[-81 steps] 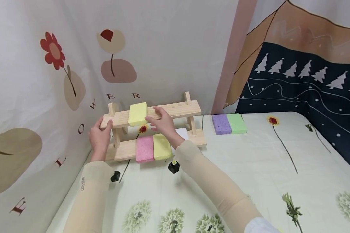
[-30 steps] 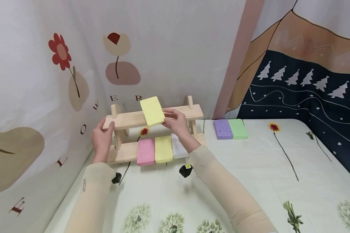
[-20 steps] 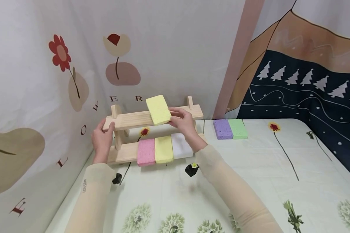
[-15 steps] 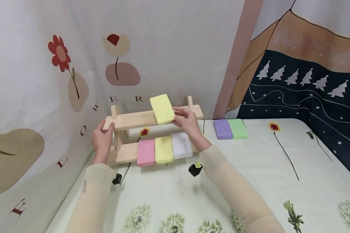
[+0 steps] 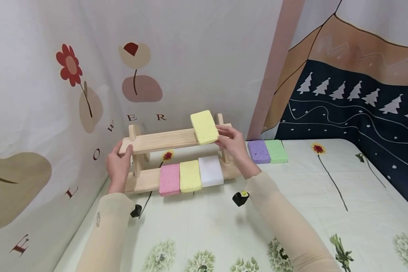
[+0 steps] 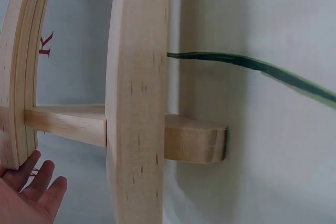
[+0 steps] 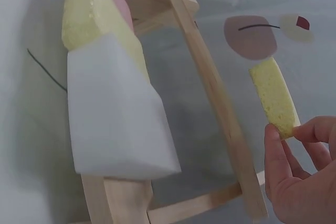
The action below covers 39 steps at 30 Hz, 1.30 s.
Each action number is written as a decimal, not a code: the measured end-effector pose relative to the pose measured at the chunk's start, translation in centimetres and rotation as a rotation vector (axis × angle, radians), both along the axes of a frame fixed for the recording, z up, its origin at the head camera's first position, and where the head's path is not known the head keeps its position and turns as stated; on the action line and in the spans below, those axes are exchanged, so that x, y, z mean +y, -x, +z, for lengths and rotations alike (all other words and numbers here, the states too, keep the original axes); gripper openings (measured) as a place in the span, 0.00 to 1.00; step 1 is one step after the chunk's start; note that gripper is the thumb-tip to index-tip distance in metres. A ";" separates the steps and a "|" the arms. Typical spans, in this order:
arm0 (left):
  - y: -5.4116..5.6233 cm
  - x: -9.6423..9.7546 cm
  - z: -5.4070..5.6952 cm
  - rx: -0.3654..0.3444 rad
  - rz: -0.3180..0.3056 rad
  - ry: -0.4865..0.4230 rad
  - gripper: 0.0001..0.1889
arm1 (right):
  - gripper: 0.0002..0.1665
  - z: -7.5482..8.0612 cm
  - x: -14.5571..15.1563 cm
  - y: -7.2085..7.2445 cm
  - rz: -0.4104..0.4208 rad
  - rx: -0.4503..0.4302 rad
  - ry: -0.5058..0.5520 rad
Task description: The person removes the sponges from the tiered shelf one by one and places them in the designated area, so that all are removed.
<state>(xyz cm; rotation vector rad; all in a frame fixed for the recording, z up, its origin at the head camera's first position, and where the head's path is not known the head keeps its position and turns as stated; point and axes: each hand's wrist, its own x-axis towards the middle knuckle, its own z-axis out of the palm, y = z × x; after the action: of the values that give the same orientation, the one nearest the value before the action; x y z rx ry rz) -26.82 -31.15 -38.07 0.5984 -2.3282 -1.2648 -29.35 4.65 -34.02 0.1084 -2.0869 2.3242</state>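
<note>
My right hand [image 5: 234,143] pinches a yellow sponge [image 5: 204,127] by its lower right edge, thumb on one face and fingers on the other. The sponge tilts over the right part of a two-tier wooden shelf [image 5: 163,139]; in the right wrist view the pinched sponge [image 7: 274,98] stands apart from the upper plank [image 7: 210,85]. At the upper plank's left end, my left hand [image 5: 119,162] grips the wood. Across the lower plank [image 5: 143,180] lie a pink sponge [image 5: 169,179], a second yellow sponge [image 5: 190,176] and a white sponge [image 5: 210,170], side by side.
A purple sponge [image 5: 259,152] and a green sponge [image 5: 276,151] lie together on the flower-print cloth [image 5: 292,196], right of the shelf. Behind the shelf hangs a printed fabric wall [image 5: 204,56], with another along the left side.
The right hand has taken hold of the yellow sponge on the upper plank, lifted and tilted it, and carried it rightward. The white sponge now shows fully. The left hand keeps its place.
</note>
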 end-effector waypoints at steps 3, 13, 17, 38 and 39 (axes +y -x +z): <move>-0.1 0.0 0.0 0.003 0.003 0.000 0.34 | 0.24 -0.2 0.7 0.1 -0.023 -0.008 -0.018; -0.3 0.2 0.1 0.014 0.016 0.014 0.33 | 0.24 -0.8 3.6 0.1 -0.059 -0.020 0.000; -0.3 0.2 0.0 0.016 0.015 0.014 0.33 | 0.24 -1.0 4.9 0.0 -0.062 -0.019 -0.024; -0.2 0.2 -0.2 0.040 0.031 0.021 0.32 | 0.26 -1.8 10.9 -1.2 -0.106 -0.039 -0.139; -0.2 0.2 -0.2 0.041 0.032 0.020 0.32 | 0.26 -1.8 11.1 -1.2 -0.108 -0.040 -0.137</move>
<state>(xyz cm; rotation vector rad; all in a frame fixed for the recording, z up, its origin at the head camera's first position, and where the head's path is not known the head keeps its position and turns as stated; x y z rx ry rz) -26.57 -30.97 -38.25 0.5951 -2.2860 -1.2273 -28.13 15.77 -35.84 -0.0485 -2.2099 2.1394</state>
